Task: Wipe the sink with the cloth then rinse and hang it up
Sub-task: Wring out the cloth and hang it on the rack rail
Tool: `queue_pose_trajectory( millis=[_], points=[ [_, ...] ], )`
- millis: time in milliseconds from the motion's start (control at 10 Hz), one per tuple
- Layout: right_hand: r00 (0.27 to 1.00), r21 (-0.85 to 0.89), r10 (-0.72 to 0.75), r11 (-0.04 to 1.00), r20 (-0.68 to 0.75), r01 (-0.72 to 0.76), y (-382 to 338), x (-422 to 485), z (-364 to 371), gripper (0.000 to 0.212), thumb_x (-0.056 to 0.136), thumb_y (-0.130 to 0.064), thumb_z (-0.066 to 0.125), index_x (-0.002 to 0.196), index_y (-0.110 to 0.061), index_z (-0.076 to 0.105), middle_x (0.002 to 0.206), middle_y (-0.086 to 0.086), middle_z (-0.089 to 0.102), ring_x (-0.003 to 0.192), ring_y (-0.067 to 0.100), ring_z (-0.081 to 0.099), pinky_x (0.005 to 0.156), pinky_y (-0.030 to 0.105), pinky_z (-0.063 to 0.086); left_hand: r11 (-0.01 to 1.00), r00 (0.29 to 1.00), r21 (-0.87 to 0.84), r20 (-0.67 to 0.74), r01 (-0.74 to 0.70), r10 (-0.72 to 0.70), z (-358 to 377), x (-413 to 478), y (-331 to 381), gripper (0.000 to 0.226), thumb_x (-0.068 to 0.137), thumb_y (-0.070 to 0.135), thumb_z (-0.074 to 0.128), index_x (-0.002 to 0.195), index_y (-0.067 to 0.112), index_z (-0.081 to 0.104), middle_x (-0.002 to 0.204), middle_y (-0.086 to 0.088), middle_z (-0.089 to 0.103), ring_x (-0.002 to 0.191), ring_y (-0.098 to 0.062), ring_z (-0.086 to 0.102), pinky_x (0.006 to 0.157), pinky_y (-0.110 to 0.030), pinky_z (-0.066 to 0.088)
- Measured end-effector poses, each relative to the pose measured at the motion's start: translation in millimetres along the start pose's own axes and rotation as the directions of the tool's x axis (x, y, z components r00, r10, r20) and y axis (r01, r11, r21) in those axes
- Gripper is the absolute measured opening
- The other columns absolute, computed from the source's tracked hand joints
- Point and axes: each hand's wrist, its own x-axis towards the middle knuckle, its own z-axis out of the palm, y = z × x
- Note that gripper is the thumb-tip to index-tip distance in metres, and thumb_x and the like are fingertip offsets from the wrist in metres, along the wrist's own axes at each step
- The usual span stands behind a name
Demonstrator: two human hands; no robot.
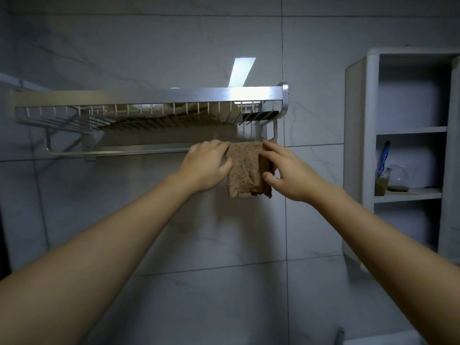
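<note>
The brown cloth hangs draped over the horizontal rail beneath a wall-mounted metal rack, near the rail's right end. Its lower edge hangs free against the grey tiled wall.

The left hand rests on the cloth's left edge, fingers extended over the rail and thumb lying against the fabric; whether it grips or only touches cannot be told. The right hand holds the cloth's right edge, with the thumb on the front of the fabric and the fingers reaching up toward the rail; it appears to pinch the edge. Both forearms reach up from the lower corners of the view.

The rack's wire basket holds several items, too indistinct to identify. To the right stands a white shelf unit; its middle shelf carries a clear cup holding a blue item. The sink is outside the view.
</note>
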Motion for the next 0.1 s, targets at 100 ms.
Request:
queue_pose_trajectory(
  millis=[100],
  points=[
    [0.998,0.081,0.046,0.996,-0.039,-0.043,0.6,-6.5,-6.2,0.044,0.097,-0.031,0.055,0.138,-0.016,0.055,0.151,0.000,0.044,0.138,0.018,0.040,0.110,0.035,0.038,0.999,0.999,0.002,-0.016,0.045,-0.045,-4.7,-9.3,9.1,0.052,0.102,0.045,0.041,0.148,0.021,0.046,0.149,-0.005,0.051,0.139,-0.027,0.043,0.114,-0.045,0.031]
  ],
)
